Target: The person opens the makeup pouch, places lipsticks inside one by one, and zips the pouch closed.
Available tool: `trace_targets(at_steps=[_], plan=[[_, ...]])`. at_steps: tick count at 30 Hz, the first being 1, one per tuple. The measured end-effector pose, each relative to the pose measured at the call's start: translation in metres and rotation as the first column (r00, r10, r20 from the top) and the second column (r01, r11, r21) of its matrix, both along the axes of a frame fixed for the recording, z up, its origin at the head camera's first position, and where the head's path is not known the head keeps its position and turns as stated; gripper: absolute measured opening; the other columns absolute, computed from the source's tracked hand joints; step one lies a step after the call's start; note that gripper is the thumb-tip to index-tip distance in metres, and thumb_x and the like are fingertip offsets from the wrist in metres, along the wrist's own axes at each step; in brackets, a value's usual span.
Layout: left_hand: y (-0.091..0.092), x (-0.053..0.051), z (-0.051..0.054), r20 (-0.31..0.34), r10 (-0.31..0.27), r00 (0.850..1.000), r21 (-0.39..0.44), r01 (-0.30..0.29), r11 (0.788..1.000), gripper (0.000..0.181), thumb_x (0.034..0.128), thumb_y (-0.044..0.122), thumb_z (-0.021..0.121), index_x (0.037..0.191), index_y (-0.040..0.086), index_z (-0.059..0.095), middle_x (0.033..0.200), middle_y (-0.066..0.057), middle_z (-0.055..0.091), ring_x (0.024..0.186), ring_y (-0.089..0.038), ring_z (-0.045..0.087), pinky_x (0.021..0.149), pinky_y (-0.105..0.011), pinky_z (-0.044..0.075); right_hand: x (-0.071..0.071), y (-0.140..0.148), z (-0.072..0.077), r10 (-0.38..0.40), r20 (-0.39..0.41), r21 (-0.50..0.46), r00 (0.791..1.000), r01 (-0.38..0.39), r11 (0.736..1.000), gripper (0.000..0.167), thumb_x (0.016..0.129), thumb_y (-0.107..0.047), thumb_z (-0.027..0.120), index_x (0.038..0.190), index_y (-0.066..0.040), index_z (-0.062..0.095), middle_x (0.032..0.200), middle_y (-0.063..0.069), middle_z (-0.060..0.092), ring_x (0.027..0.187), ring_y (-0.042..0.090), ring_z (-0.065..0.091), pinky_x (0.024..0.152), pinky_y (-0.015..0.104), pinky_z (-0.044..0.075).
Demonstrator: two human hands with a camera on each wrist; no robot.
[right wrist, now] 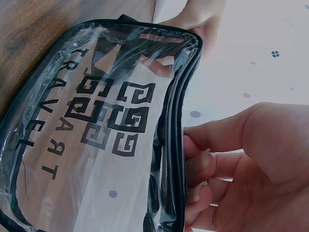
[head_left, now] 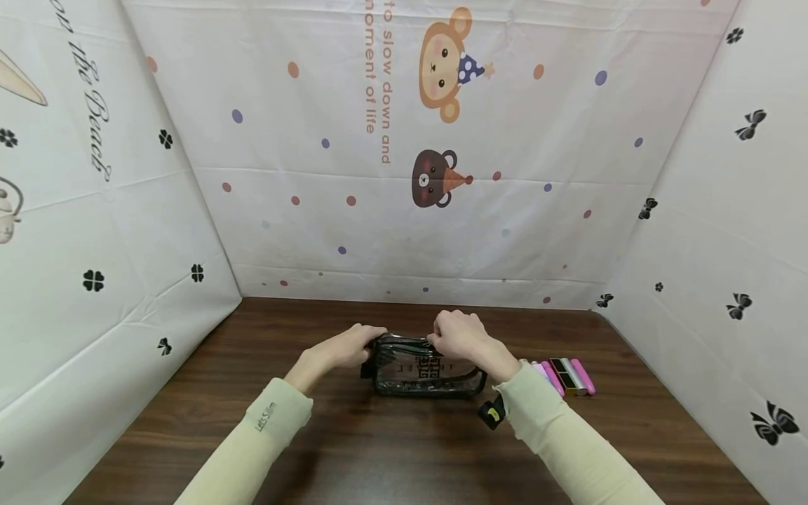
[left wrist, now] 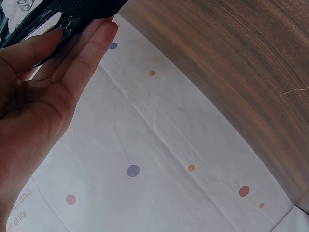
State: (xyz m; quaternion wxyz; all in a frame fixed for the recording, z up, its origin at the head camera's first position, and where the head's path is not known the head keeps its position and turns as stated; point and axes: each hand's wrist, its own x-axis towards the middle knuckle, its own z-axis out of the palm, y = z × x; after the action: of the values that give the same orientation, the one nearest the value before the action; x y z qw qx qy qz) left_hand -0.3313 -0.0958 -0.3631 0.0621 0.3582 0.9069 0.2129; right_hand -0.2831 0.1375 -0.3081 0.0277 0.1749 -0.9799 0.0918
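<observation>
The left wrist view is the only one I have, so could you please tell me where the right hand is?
Observer: In the head view, the right hand is at the top edge of the clear pouch, to the right of the left hand.
Operator: Thank you; could you make out any word on that pouch?
Observer: Yes, the right wrist view shows black letters spelling TRAVEL.
Operator: And may I ask whether anything else lies on the table?
Observer: Several slim items, some of them pink, lie side by side near the right sleeve; I cannot tell what they are.
</observation>
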Motion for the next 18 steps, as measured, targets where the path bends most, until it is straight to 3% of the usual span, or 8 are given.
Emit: trace_targets(at_steps=[7, 12, 18], plan=[[0.0001, 0.0005, 0.0010, 0.018, 0.013, 1.000, 0.002, -0.013, 1.000, 0.033, 0.0922, -0.006, 0.044, 0.111, 0.016, 0.061, 0.094, 0.001, 0.060, 0.083, -0.019, 0.045, 0.076, -0.037, 0.036, -0.0009, 0.0004, 0.0007, -0.002, 0.001, 0.001, 1.000, 0.002, 1.000, 0.053, 0.095, -0.024, 0.059, 0.046, -0.019, 0.038, 0.041, -0.007, 0.027, 0.040, 0.010, 0.026, 0.046, 0.024, 0.017], [-0.0031, 0.0003, 0.0008, 0.014, 0.030, 0.999, -0.001, -0.030, 1.000, 0.035, 0.0909, -0.007, 0.044, 0.112, 0.015, 0.060, 0.092, 0.001, 0.059, 0.081, -0.018, 0.046, 0.074, -0.036, 0.037, -0.0026, 0.0041, 0.0007, -0.021, 0.010, 0.000, 1.000, 0.021, 1.000, 0.054, 0.095, -0.024, 0.058, 0.046, -0.018, 0.037, 0.041, -0.006, 0.027, 0.043, 0.012, 0.027, 0.055, 0.027, 0.020], [-0.0042, 0.0010, 0.0009, 0.005, 0.006, 1.000, 0.011, -0.006, 1.000, 0.033, 0.0896, -0.008, 0.044, 0.107, 0.014, 0.060, 0.087, 0.000, 0.057, 0.074, -0.015, 0.045, 0.069, -0.033, 0.037, -0.0021, 0.0085, 0.0010, -0.015, 0.001, -0.008, 1.000, 0.015, 1.000, 0.054, 0.095, -0.022, 0.058, 0.046, -0.018, 0.035, 0.042, -0.006, 0.026, 0.044, 0.012, 0.026, 0.059, 0.029, 0.019]])
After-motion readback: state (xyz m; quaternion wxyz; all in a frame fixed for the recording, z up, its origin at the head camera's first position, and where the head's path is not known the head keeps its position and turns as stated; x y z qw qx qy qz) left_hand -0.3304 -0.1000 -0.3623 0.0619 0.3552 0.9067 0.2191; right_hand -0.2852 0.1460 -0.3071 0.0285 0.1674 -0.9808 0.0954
